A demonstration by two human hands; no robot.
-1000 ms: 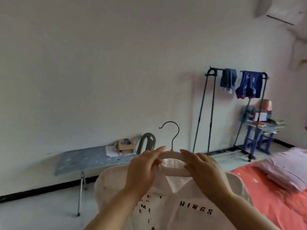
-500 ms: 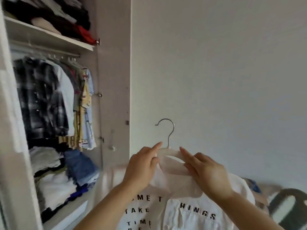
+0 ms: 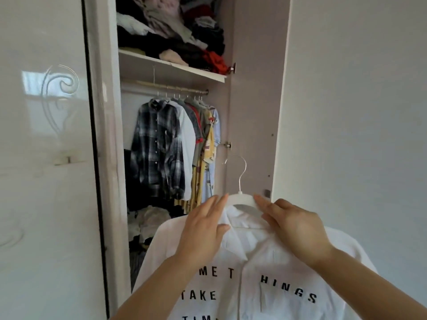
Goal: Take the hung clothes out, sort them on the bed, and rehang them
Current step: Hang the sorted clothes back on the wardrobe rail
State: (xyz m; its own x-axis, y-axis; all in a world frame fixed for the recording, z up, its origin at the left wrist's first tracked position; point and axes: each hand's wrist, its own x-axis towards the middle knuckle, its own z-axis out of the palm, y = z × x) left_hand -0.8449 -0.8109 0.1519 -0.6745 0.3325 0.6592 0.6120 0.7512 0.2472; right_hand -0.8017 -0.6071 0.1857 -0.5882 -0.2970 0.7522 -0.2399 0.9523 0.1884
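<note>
Okay, left hand point(image 3: 203, 232) pinches the white hanger point(image 3: 242, 199) and the collar together, thumb in front on the collar, fingers fairly straight along the hanger's left arm. Right hand point(image 3: 298, 229) lies with its fingers over the hanger's right arm and the collar; thumb hidden, so can't tell if it really grips. Metal hook point(image 3: 241, 172) stands up free, hooked on nothing.

White shirt point(image 3: 254, 262) hangs on the hanger, held up in the air in front of the open wardrobe point(image 3: 254, 88), low in view. Collared, buttoned front, black block letters across the chest.

Inside the wardrobe: rail point(image 3: 175, 90) with a row of hung clothes, a black-and-white plaid shirt point(image 3: 157, 148) at the left end. Shelf point(image 3: 171, 68) above it carries a messy clothes pile point(image 3: 175, 26). Loose heap point(image 3: 147, 220) at the bottom. Glossy white door point(image 3: 46, 158) to the left, plain wall point(image 3: 358, 112) to the right.

Versus half a second ago: view has swung left, so the wardrobe is now central and the hook sits against its side panel, not the wall. Both hands are placed on the hanger as before.
</note>
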